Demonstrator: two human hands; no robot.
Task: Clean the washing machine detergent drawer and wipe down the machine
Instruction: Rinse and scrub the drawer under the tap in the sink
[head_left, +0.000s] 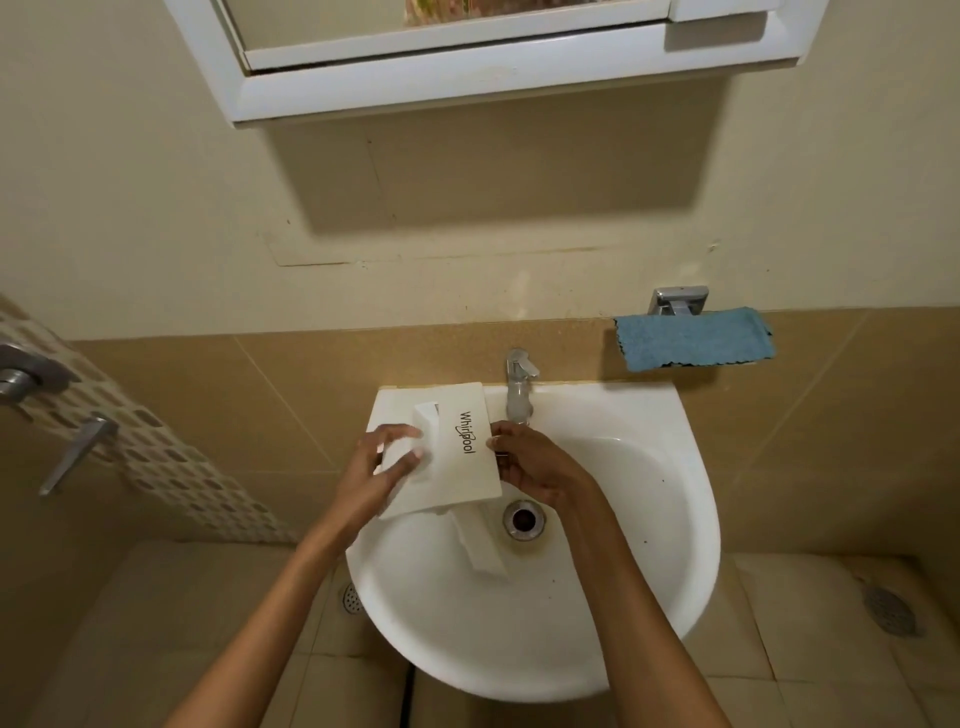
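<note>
You held the drawer (457, 457) over the sink (649, 519), left hand (382, 467) gripping its handle side, right hand (524, 462) its other edge, below the tap (519, 387). Step: rinsing. Next likely called for running water

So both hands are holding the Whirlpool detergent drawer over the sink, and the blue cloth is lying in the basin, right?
Not quite. The head view shows the blue cloth on the wall holder above the sink, not in the basin. Both hands do hold the drawer over it.
</note>
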